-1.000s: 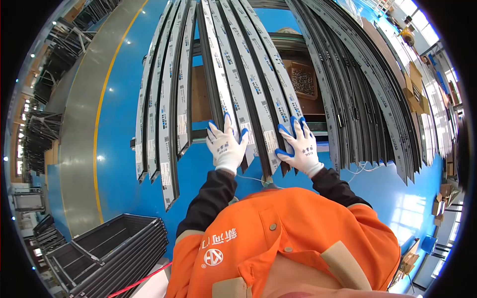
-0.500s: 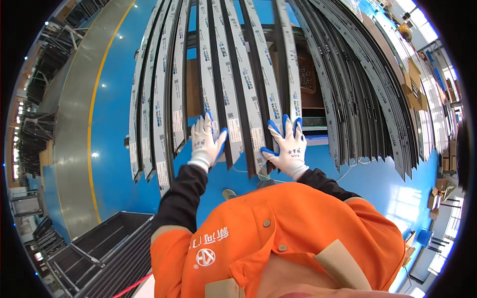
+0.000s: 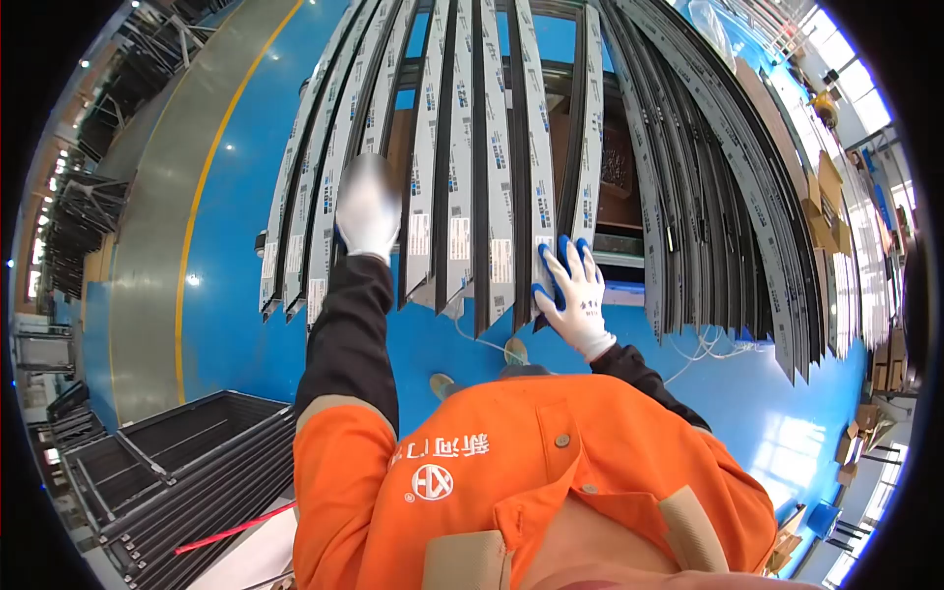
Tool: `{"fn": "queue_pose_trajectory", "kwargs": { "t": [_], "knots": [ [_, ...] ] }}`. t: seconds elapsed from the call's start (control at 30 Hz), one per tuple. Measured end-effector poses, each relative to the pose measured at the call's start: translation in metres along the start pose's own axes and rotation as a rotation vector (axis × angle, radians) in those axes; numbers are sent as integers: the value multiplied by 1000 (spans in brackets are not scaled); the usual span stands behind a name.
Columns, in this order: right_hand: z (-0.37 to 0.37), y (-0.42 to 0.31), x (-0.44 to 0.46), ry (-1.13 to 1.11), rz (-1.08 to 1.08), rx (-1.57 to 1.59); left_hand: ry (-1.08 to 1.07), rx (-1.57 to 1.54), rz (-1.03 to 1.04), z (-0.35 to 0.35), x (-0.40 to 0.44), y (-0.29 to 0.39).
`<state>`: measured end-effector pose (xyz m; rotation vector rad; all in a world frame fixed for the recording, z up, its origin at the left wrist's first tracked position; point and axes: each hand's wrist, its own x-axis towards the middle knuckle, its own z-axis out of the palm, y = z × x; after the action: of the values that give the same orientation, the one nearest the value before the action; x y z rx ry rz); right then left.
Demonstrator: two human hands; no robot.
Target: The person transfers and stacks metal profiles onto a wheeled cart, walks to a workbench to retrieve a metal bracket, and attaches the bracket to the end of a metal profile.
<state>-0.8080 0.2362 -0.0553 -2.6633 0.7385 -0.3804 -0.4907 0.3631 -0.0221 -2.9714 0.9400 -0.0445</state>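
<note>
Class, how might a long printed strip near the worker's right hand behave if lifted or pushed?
The printed strip by the right hand is probably stiff: its end juts past the frame with no obvious droop. Its smooth-looking face may let it slide when pushed. Long and narrow, it might swing if lifted by one end.

orange jacket (image 3: 536,433): "新河门", inverted | round emblem (image 3: 432,482) on its chest: ® beside it | right glove (image 3: 584,303): dark print, too small to read | long profiles (image 3: 497,167): repeated film print, white labels (image 3: 459,238), illegible
</note>
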Motion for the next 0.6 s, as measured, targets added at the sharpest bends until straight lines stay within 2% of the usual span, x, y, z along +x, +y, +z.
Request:
{"fn": "queue_pose_trajectory", "kwargs": {
  "t": [0.03, 0.1, 0.2, 0.27, 0.33, 0.37, 0.43, 0.5, 0.53, 0.6],
  "knots": [
    [1, 1, -4, 10, -11, -2, 14, -3, -6, 12, 0, -8],
    [6, 4, -2, 58, -40, 39, 198, 350, 67, 58, 8, -20],
    [-6, 5, 1, 40, -28, 53, 275, 276, 87, 76, 24, -29],
    [-11, 6, 0, -28, -14, 74, 126, 229, 98, 76, 26, -33],
    [-17, 22, 8, 14, -12, 205, -121, 58, 15, 26, 1, -3],
    [-27, 24, 16, 18, -19, 210, -115, 62, 10, 17, -13, 7],
    [-54, 21, 42, 176, -109, 153, -40, -82, 79, 12, -46, 13],
    [-57, 21, 82, 181, -270, 178, 126, -388, 147, 38, -68, -7],
    [-57, 15, 106, 177, -273, 186, 124, -382, 140, 36, -86, -8],
    [-52, -10, 162, 135, -576, 154, 236, -334, -144, 26, -117, 5]
  ]
}}
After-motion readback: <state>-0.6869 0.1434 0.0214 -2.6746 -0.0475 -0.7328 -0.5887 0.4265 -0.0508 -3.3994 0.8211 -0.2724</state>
